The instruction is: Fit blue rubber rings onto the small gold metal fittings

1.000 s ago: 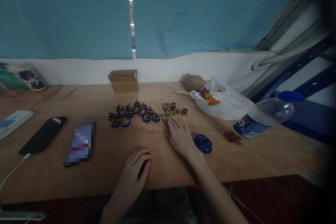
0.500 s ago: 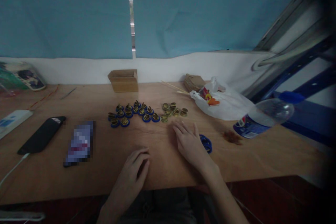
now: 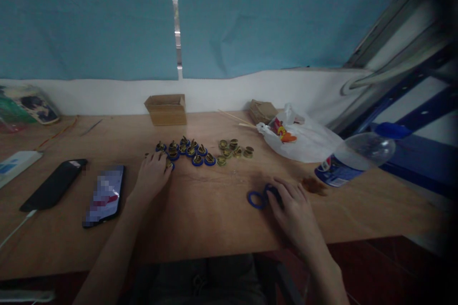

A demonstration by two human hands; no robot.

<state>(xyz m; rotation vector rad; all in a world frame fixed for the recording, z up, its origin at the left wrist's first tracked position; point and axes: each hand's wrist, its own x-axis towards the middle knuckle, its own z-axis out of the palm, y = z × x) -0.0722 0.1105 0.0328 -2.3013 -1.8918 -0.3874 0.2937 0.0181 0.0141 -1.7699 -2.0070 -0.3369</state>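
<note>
My left hand [image 3: 153, 174] reaches over the left end of a group of brass-coloured pieces in blue rings [image 3: 197, 159]; its fingers are slightly curled and cover some of them, and whether it grips one is hidden. To the right, my right hand [image 3: 291, 205] rests over a small pile of blue rings [image 3: 270, 188], its fingertips on them. One blue ring [image 3: 256, 199] lies flat just left of that hand. Several brass-coloured pieces without rings [image 3: 236, 152] lie right of the ringed group.
Two phones, one dark [image 3: 53, 185] and one with a lit screen [image 3: 104, 195], lie at the left. Behind stand an open cardboard box [image 3: 166, 110] and a brown package [image 3: 262, 111]. A white plastic bag [image 3: 307, 140] and a bottle [image 3: 354, 159] are at the right.
My left hand has moved forward and left onto the ringed pieces. My right hand has moved right and back onto the blue rings, and one ring now lies apart.
</note>
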